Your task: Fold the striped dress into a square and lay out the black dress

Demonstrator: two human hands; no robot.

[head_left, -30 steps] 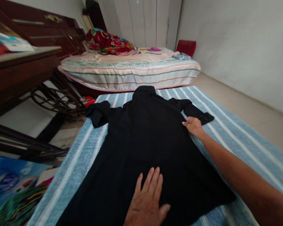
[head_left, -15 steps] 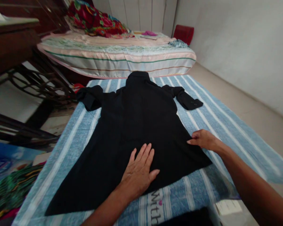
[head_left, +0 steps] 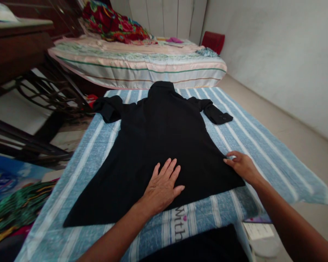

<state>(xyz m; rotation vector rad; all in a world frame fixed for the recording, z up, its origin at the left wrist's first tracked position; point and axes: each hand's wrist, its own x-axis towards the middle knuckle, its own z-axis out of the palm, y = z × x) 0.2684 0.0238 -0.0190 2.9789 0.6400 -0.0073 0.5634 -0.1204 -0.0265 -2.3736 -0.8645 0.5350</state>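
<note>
A black collared shirt [head_left: 164, 134] lies spread out, its collar at the far end and its hem toward me. Both sleeves are folded or bunched near the shoulders, and buttons show on the right cuff. My left hand [head_left: 162, 183] rests flat on the lower part of the shirt, fingers spread. At the shirt's right side edge, my right hand [head_left: 242, 165] has its thumb and forefinger closed on the cloth. Under the shirt is a blue and white striped cloth [head_left: 265, 160], with the printed word "With" near the front.
Behind stands a bed [head_left: 142, 67] with a red floral blanket [head_left: 114, 23] on it. A dark wooden table with an iron wheel frame [head_left: 41, 91] is at the left, above a green cloth bundle [head_left: 19, 200]. A white wall [head_left: 278, 58] bounds the right.
My right hand has shifted slightly outward along the shirt's side edge. The near left hem corner appears farther from me. My left hand stays flat on the shirt; the view has shifted slightly.
</note>
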